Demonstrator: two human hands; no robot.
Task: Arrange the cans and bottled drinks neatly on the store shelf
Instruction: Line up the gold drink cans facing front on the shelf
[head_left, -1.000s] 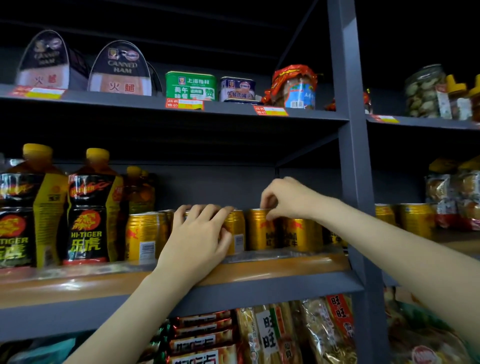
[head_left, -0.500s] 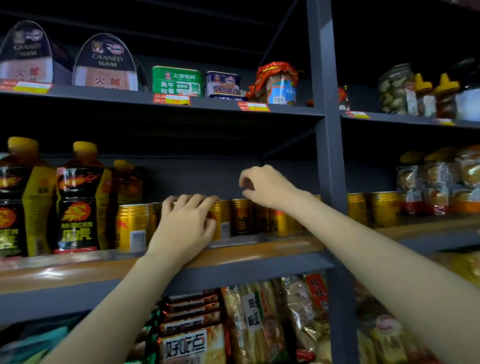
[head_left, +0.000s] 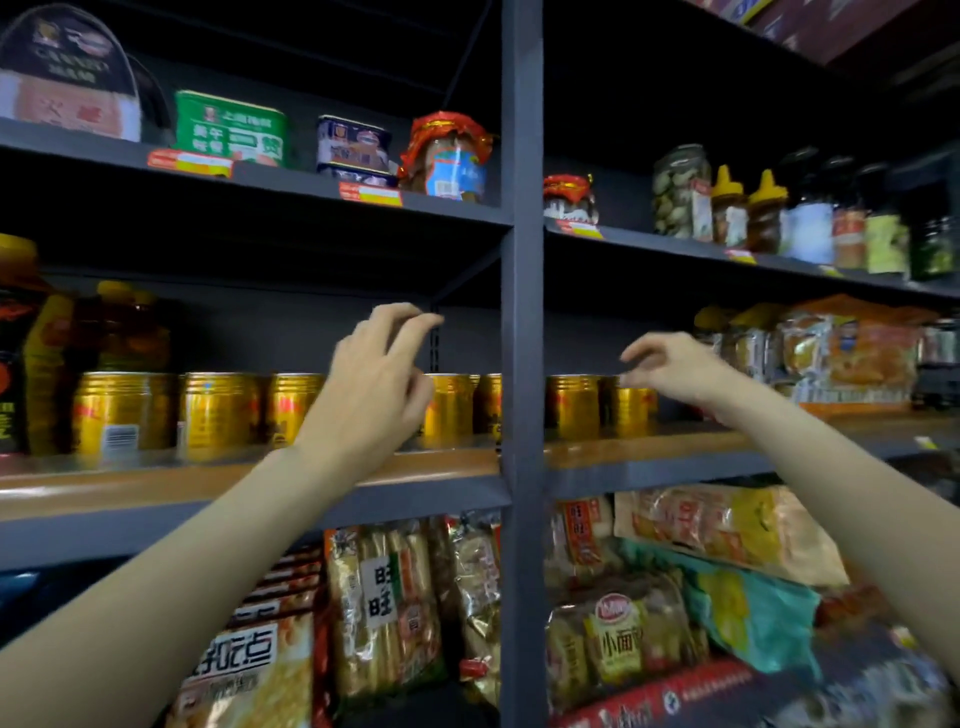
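1. The left hand hides part of the row of ribbed gold drink cans.
2. The tall dark yellow-capped drink bottle is cut off by the left edge.
3. The dark glass bottles at upper right are blurred, labels unreadable.

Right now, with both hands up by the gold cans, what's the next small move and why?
Probably lower the right hand onto the gold cans right of the post. It hovers open just above them, holding nothing, as does the left hand.

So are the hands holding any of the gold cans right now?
No. The left hand and right hand hover with loosely curled fingers in front of the gold cans, gripping nothing.
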